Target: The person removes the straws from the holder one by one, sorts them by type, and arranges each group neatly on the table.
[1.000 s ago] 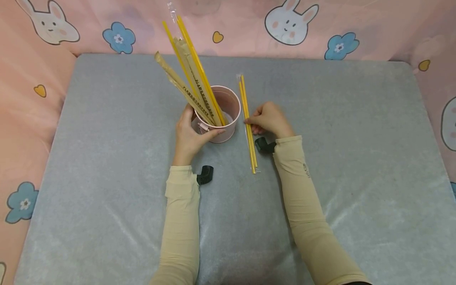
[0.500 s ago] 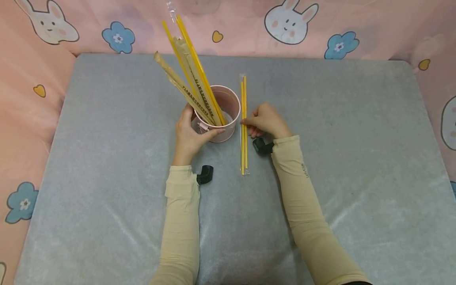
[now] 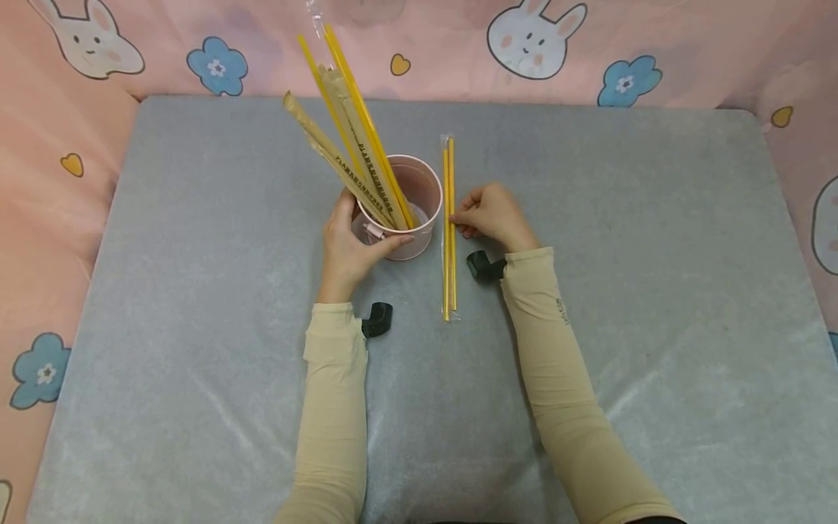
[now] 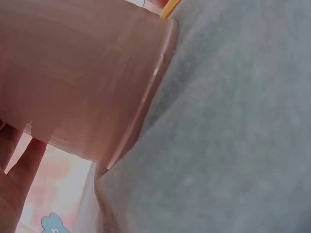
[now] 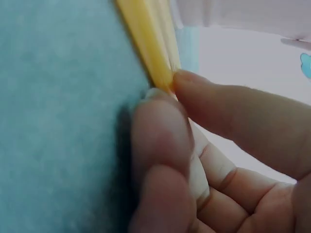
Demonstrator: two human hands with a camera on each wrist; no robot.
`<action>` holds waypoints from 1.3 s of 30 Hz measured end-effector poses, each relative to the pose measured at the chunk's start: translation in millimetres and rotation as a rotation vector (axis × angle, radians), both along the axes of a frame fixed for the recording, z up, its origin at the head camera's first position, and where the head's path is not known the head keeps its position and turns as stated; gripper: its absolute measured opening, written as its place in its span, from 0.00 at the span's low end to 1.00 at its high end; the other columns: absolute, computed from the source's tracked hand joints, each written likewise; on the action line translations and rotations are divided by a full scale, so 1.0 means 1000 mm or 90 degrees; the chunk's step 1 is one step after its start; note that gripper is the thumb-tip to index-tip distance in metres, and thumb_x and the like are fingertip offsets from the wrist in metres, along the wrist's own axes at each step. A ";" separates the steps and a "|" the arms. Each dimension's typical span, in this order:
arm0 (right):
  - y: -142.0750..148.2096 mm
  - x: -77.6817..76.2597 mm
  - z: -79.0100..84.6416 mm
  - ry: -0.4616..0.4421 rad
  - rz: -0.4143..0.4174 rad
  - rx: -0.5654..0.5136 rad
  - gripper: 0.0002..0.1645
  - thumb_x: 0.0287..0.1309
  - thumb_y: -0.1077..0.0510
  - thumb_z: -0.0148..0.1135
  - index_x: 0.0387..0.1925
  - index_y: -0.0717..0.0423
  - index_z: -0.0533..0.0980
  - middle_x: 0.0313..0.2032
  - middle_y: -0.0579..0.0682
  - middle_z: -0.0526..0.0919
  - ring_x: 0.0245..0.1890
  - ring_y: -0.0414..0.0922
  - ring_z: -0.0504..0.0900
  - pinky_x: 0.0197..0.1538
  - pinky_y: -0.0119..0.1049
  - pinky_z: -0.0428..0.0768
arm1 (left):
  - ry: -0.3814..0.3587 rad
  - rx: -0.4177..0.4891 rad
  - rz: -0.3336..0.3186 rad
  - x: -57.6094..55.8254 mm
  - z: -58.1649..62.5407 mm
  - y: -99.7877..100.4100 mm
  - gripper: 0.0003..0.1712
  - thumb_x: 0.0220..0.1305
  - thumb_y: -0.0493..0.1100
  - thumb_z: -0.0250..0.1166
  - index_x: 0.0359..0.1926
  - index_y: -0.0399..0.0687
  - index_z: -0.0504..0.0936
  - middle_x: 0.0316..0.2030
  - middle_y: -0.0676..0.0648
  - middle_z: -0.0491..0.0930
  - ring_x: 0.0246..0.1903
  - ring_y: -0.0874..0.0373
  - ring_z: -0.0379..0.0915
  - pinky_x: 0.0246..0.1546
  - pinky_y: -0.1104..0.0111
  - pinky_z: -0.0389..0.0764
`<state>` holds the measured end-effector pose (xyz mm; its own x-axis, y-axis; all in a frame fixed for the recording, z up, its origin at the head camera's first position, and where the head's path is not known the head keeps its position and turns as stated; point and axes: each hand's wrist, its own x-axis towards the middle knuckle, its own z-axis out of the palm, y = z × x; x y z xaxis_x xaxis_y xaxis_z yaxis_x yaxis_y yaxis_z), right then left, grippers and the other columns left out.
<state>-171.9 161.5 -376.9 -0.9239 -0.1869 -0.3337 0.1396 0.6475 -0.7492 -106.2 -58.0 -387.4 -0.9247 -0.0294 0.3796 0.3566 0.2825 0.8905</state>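
Observation:
A small pink bucket [image 3: 425,185] stands on the grey table, and its wall [image 4: 82,73] fills the upper left of the left wrist view. My left hand [image 3: 347,251] grips it from the left, thumb across the front. Leaning left out of the bucket are yellow straws [image 3: 366,116] and straws in printed brown paper wrappers [image 3: 337,164]. Just right of the bucket, two yellow straws [image 3: 449,269] in a clear sleeve lie lengthwise on the cloth. My right hand [image 3: 494,215] pinches them near the middle between thumb [image 5: 194,82] and forefinger.
Grey cloth covers the table [image 3: 216,378] on both sides of the arms. A pink curtain [image 3: 445,44] with rabbits and flowers hangs behind the table. A small black camera [image 3: 377,320] sits at the left wrist, another [image 3: 483,267] at the right.
The yellow straws on the table swung from a slant to nearly straight, their near end going left. My right hand then shifted slightly up and right. The left hand and bucket stayed put.

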 end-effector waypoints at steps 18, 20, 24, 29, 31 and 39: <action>0.013 -0.003 -0.001 -0.075 0.028 -0.073 0.10 0.50 0.64 0.69 0.32 0.69 0.79 0.20 0.49 0.81 0.18 0.38 0.78 0.24 0.27 0.78 | 0.006 0.006 -0.008 -0.001 0.001 0.001 0.47 0.34 0.35 0.81 0.59 0.33 0.69 0.49 0.39 0.75 0.50 0.53 0.72 0.56 0.68 0.70; 0.013 -0.004 -0.002 -0.075 0.031 -0.074 0.09 0.50 0.65 0.69 0.31 0.69 0.79 0.20 0.49 0.81 0.18 0.38 0.78 0.23 0.27 0.78 | 0.007 0.007 -0.008 -0.001 0.001 0.001 0.47 0.34 0.35 0.81 0.58 0.33 0.69 0.49 0.38 0.75 0.50 0.53 0.72 0.55 0.68 0.71; 0.013 -0.003 -0.003 -0.071 0.039 -0.068 0.09 0.51 0.64 0.69 0.30 0.69 0.80 0.20 0.50 0.81 0.18 0.39 0.77 0.23 0.28 0.77 | 0.006 0.007 -0.008 -0.001 0.000 0.001 0.48 0.34 0.35 0.81 0.59 0.33 0.69 0.49 0.39 0.75 0.50 0.53 0.72 0.55 0.68 0.71; 0.013 -0.003 -0.002 -0.060 0.045 -0.048 0.10 0.51 0.62 0.69 0.28 0.67 0.79 0.19 0.49 0.80 0.18 0.39 0.77 0.23 0.28 0.77 | 0.000 0.012 -0.010 -0.001 0.000 0.001 0.48 0.33 0.35 0.81 0.59 0.33 0.69 0.49 0.39 0.75 0.50 0.54 0.72 0.56 0.68 0.70; 0.012 -0.003 -0.002 -0.059 0.043 -0.044 0.10 0.50 0.62 0.70 0.28 0.67 0.79 0.18 0.49 0.80 0.18 0.39 0.77 0.22 0.28 0.77 | -0.004 0.014 -0.010 -0.001 0.001 0.001 0.48 0.33 0.35 0.81 0.59 0.34 0.69 0.49 0.39 0.75 0.51 0.53 0.72 0.56 0.68 0.70; 0.012 -0.002 -0.001 -0.070 0.046 -0.051 0.09 0.49 0.64 0.70 0.28 0.66 0.78 0.18 0.48 0.79 0.17 0.38 0.76 0.22 0.28 0.76 | -0.003 0.016 -0.011 -0.001 0.000 0.001 0.48 0.33 0.35 0.81 0.59 0.34 0.69 0.49 0.39 0.75 0.51 0.53 0.71 0.56 0.68 0.70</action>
<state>-174.3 173.3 -378.1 -0.8660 -0.2811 -0.4136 0.1795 0.5974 -0.7816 -107.5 -57.5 -387.4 -0.9269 -0.0224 0.3745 0.3570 0.2541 0.8989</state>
